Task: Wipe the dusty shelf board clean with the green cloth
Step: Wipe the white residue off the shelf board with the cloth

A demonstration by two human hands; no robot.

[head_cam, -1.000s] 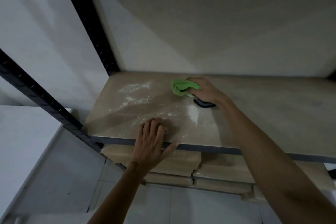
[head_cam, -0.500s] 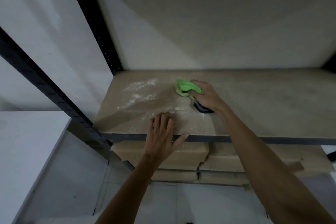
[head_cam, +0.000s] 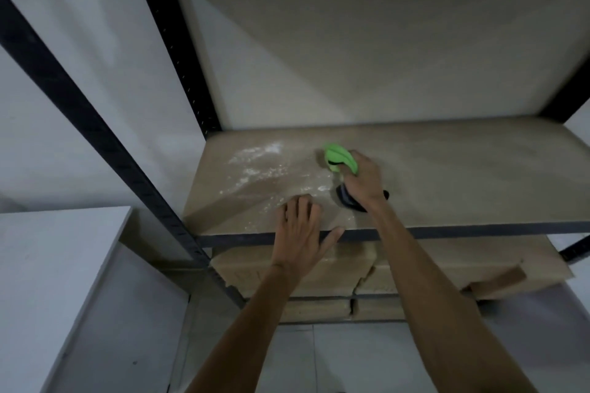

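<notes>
A tan shelf board (head_cam: 463, 175) sits in a black metal rack. White dust (head_cam: 258, 163) covers its left part. My right hand (head_cam: 364, 180) grips a bunched green cloth (head_cam: 338, 158) and holds it down on the board, just right of the dust. A dark band shows under that wrist. My left hand (head_cam: 301, 234) rests flat on the board's front edge, fingers straight and spread, thumb over the dark front rail.
Black rack uprights (head_cam: 182, 73) stand at the left, and a dark shelf rail runs overhead. Stacked tan boards (head_cam: 399, 268) lie on the level below. A white surface (head_cam: 57, 281) sits at lower left. White wall is behind the rack.
My right hand has slid the green cloth a little toward the dust. The white streak in front of that hand is smeared away. The view has shifted, and my left hand stays on the edge.
</notes>
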